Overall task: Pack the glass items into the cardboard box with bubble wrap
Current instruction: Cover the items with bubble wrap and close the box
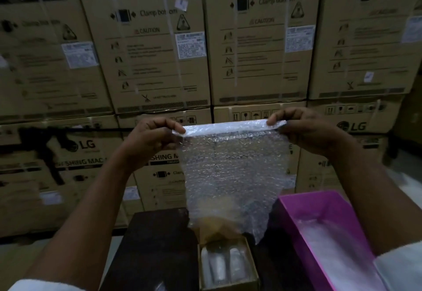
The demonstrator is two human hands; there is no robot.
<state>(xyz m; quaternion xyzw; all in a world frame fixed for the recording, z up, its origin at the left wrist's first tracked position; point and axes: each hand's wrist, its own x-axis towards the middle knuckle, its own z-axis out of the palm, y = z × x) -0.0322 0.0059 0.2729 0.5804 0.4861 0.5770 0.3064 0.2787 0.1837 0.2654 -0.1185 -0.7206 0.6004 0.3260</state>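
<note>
I hold a sheet of clear bubble wrap (230,172) up in front of me by its folded top edge. My left hand (150,137) pinches the top left corner and my right hand (306,128) pinches the top right corner. The sheet hangs down, its torn lower edge above a small open cardboard box (249,284) on the dark table (155,249). Inside the box stand wrapped, pale glass items (219,265), blurred.
A pink open box (303,226) with clear wrap inside sits at the right on the table. Stacked large washing machine cartons (146,46) form a wall behind the table. Pale floor shows at the lower left.
</note>
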